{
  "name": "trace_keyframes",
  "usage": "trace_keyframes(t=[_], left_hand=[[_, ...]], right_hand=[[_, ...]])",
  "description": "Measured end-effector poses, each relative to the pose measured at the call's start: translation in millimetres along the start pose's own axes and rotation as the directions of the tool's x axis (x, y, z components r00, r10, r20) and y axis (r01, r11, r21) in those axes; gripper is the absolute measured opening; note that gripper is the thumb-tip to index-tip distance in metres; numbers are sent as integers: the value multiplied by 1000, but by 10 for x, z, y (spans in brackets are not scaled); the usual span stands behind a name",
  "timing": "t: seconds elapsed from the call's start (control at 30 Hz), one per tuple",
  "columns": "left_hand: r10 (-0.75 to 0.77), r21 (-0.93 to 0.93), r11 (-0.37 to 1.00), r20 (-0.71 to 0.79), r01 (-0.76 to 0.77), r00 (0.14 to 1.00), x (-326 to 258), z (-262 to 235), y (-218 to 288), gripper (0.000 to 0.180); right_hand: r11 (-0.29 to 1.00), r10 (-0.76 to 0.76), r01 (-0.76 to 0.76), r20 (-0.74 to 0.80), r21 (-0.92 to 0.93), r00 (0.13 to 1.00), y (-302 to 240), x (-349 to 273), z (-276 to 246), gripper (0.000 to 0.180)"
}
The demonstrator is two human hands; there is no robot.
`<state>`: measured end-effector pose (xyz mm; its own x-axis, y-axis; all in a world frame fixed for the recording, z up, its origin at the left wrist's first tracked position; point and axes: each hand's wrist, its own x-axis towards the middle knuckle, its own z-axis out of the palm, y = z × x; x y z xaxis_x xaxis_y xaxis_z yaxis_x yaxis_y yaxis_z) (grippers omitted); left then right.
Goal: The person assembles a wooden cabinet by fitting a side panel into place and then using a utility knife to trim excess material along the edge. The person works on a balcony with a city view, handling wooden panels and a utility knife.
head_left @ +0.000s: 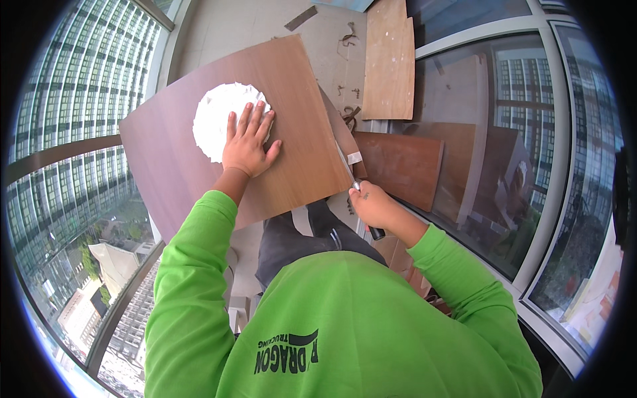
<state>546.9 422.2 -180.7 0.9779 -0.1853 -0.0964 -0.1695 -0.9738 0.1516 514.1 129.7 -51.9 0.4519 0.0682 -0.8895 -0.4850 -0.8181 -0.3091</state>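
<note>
A wide brown wood-grain board (179, 86) lies in front of me, tilted in the view. On it sits a round white pad (215, 126) with a ragged, crumpled edge. My left hand (249, 146) rests flat on the pad and the board beside it, fingers stretched and spread. At the board's right edge, my right hand (377, 207) is wrapped round a hand tool with a black handle (377, 233). The tool's narrow metal blade (348, 169) runs along that edge; whether it is a file or a chisel cannot be made out.
A reddish-brown panel (405, 166) and a pale wooden board (388, 66) lie to the right, by a framed glass window (464, 159). Dark strips and scraps (302, 18) litter the tiled floor (229, 26). Tall windows on the left look out on buildings.
</note>
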Motion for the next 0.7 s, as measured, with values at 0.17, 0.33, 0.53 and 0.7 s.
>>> trace_keyframes(t=[0.17, 0.33, 0.53, 0.7], left_hand=[[3, -18, 1000, 3, -3, 1000, 16, -9, 9, 71], [-2, -28, 1000, -12, 2, 1000, -15, -2, -31, 70], [24, -17, 1000, -14, -24, 1000, 35, -21, 15, 70], [6, 0, 1000, -17, -6, 1000, -9, -1, -24, 70]], right_hand=[[999, -43, 44, -35, 14, 998, 55, 310, 1, 45], [999, 33, -33, -28, 26, 999, -48, -153, 5, 39], [1000, -9, 9, -8, 6, 1000, 253, 306, 164, 37], [998, 5, -4, -15, 59, 1000, 102, -103, 26, 41]])
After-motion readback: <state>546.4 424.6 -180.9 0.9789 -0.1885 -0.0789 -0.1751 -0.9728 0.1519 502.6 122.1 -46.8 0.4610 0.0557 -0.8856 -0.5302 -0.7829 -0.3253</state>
